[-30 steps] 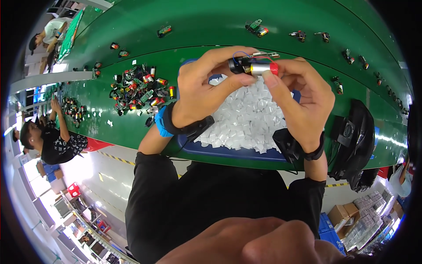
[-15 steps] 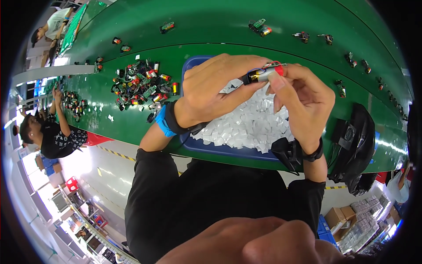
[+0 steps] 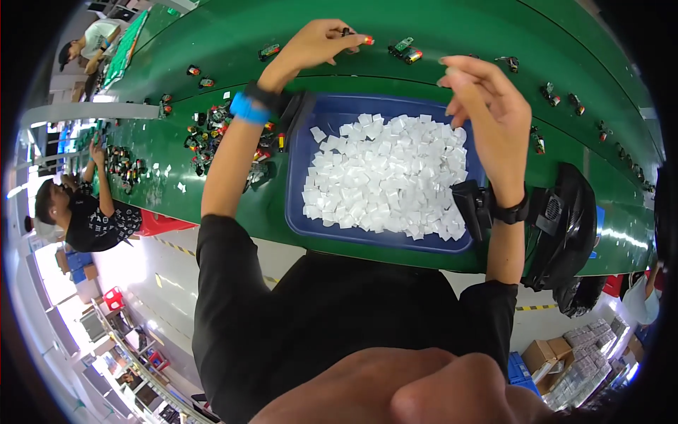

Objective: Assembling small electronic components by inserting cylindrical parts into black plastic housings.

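My left hand (image 3: 315, 48) reaches over the far strip of the green table, its fingers closed on a small battery assembly (image 3: 366, 40) with a red-orange end. Most of that assembly is hidden behind the fingers. Just right of it on the table lies another assembly (image 3: 406, 51), with a green circuit board and a battery cell. My right hand (image 3: 493, 102) hangs above the right rim of a blue tray (image 3: 296, 212), fingers apart and holding nothing. White paper-like squares (image 3: 385, 177) are heaped in the tray.
Battery assemblies are piled (image 3: 205, 141) left of the tray, and several more sit spaced along the far strip. A black bag (image 3: 565, 226) lies at the right table edge. Another person (image 3: 85, 215) works at the left.
My left hand has moved from over the tray to the far strip, carrying the battery assembly. My right hand has let go of it and opened, staying near the tray's right side.
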Demonstrator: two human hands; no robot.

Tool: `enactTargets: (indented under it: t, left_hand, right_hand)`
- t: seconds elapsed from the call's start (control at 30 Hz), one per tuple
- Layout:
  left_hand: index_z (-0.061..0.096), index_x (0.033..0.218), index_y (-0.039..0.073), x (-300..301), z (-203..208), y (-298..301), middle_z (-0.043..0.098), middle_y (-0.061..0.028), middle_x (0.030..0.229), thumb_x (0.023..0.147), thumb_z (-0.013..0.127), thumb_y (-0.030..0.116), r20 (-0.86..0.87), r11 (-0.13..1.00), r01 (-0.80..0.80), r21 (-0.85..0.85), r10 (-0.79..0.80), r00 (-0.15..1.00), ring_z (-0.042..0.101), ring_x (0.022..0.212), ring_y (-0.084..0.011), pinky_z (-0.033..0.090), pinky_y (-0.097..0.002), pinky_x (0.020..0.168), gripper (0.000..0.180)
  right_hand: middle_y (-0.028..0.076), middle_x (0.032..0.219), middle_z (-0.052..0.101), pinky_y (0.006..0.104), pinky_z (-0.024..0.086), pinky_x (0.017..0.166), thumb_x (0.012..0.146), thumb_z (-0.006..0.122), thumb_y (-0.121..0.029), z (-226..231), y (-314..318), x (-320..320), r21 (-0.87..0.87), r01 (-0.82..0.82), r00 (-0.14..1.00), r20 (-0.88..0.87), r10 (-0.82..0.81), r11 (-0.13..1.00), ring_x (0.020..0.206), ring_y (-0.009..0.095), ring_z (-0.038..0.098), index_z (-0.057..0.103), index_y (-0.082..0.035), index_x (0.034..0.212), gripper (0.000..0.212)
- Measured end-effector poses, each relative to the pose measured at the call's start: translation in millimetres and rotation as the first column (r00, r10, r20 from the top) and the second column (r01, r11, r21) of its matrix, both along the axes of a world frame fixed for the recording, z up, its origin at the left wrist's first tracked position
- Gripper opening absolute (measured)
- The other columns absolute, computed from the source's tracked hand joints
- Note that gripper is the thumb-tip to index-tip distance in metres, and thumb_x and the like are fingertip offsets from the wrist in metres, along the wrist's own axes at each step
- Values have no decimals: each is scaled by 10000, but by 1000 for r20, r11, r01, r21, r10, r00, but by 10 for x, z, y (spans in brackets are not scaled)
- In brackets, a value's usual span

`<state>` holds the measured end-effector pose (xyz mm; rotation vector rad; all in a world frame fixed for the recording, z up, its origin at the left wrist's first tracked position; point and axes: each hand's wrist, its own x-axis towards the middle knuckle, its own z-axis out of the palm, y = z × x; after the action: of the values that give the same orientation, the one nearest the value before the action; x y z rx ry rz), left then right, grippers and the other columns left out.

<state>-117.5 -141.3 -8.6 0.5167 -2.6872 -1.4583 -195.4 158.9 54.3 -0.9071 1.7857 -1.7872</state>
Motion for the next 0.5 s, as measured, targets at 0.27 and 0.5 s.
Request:
enactTargets:
  t: [0.27,0.5]
  left_hand:
    - [699,1094,92,-698,-788,24,710,-98,863,823,768,464,-298,430,-223,-875,-115,948,654,794,-281,515,-405,793,465]
    - [634,921,60,-632,-466,334,686,-81,819,811,812,313,-85,873,103,-476,-162,983,656,742,-243,521,-355,729,329]
  right_hand:
    - [80,952,695,206,464,601,974,642,-95,56,129,-150,-93,36,996,-72,-43,995,701,78,592,667,20,1156,217]
    - [70,945,691,202,460,596,965,657,-97,-22,147,-173,-77,36,997,-58,-40,996,715,74,596,661,19,1163,229]
